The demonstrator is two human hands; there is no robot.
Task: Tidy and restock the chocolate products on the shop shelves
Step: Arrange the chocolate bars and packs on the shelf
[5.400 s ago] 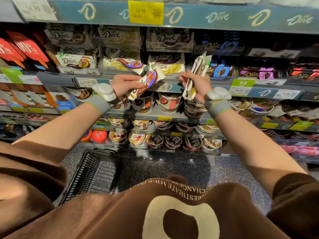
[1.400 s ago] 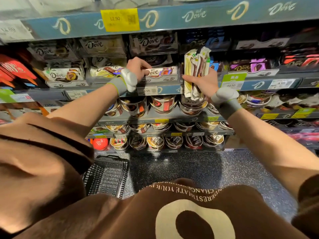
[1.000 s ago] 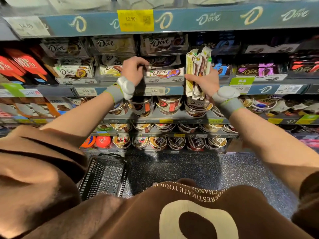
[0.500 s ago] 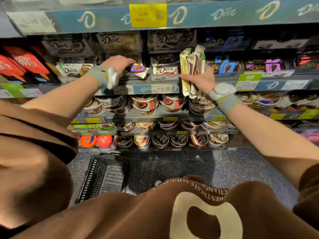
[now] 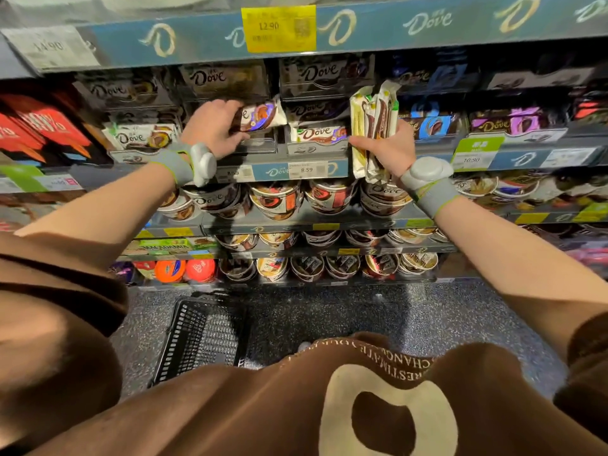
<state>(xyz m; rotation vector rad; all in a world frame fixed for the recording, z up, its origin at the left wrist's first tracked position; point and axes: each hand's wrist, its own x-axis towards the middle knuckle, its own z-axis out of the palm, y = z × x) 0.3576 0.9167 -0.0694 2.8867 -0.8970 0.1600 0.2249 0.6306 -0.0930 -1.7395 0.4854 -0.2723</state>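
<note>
Shop shelves stacked with Dove chocolate fill the view above a speckled floor. The left hand has its fingers curled round one end of a white chocolate pack, held at the mouth of a display tray on the shelf with the 8.59 price tag. The right hand grips a bundle of yellow-and-brown packs upright in front of the same shelf. Tubs line the rows beneath. A black basket sits on the floor.
</note>
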